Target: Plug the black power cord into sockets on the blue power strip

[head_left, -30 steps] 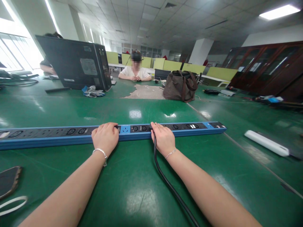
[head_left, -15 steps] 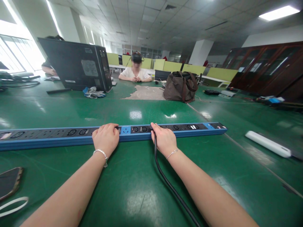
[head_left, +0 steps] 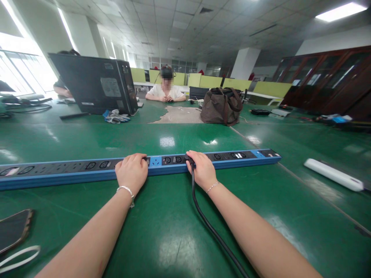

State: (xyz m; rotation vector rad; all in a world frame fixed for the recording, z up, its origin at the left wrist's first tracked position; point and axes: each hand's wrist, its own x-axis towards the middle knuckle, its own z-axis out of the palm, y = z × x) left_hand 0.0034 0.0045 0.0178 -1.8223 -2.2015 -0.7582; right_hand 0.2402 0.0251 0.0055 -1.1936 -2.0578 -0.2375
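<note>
Plug [head_left: 193, 165] pinched by right hand [head_left: 203, 170], 12 o'clock, best kept square; left hand [head_left: 131, 172], 11 o'clock, clasping power strip [head_left: 166, 170], best firm.

The table [head_left: 87, 137] has a glossy green top that catches pale reflections, with a seam [head_left: 249, 140] slanting across its right side and a ragged greyish patch [head_left: 179, 115] at the far middle. A long blue power strip [head_left: 168, 170] lies from the left edge of view to right of centre, and a black cable [head_left: 214, 232] runs from it toward the near side. Near left are a phone [head_left: 13, 229] and a white loop [head_left: 21, 258]; a long white object [head_left: 333, 175] lies at right. Farther back, a black computer case [head_left: 92, 85] stands at left, with gloves [head_left: 116, 117] and a dark bar [head_left: 74, 116] beside it. A brown bag [head_left: 216, 107] sits partly over the patch; cables [head_left: 29, 107] lie far left.
</note>
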